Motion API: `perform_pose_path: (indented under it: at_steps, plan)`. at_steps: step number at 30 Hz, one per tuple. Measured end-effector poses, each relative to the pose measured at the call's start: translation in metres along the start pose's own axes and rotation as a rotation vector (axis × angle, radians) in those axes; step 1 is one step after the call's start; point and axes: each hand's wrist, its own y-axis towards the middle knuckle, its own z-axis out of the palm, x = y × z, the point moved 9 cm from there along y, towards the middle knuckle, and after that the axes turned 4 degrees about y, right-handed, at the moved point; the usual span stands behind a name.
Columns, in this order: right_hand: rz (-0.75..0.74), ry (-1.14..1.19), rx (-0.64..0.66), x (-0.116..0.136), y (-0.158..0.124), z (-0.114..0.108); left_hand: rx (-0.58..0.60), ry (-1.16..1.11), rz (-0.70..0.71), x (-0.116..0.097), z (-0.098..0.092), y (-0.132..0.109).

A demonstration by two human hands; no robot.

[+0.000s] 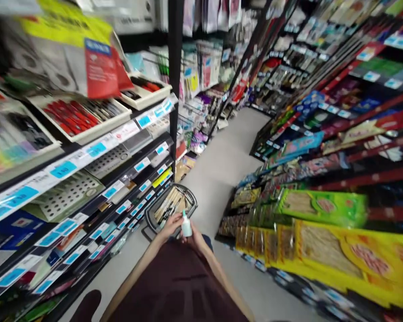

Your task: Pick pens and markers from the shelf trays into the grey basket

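Observation:
A small pale bottle (186, 227) with a narrow teal cap stands upright in front of my body, between my two hands. My right hand (197, 238) is closed around its right side and lower part. At its left, my left hand (170, 225) has its fingers bent in at the bottle, near the cap; the exact contact is too small to make out. Just beyond my hands is a dark shopping basket (192, 197) holding several long, thin tan and black items, perhaps pens or brushes.
On the left a stationery shelf (97, 150) has trays of red pens (70, 117) and price labels. Snack racks with yellow packets (339, 257) and green packets (322, 208) line the right side. Between them a grey aisle floor (226, 152) runs ahead.

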Motion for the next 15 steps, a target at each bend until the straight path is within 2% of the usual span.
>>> perform_pose_path:
  at_steps: [3,5,9,12,15]
  plan:
    - [0.127,0.124,0.123,-0.001,-0.019,0.009,0.027,-0.070,-0.039,0.002,0.008,-0.005]
    - [0.193,0.172,0.192,0.002,-0.033,0.016,0.048,-0.036,-0.056,-0.001,0.013,-0.009]
    - [0.243,0.262,0.282,0.008,-0.055,0.023,0.200,0.013,-0.005,-0.024,0.036,-0.015]
    - [0.254,0.325,0.270,0.011,-0.060,0.021,0.275,0.002,0.013,-0.036,0.051,-0.013]
    - [0.189,0.378,0.201,0.017,-0.056,0.016,0.207,0.009,-0.011,-0.035,0.059,-0.010]
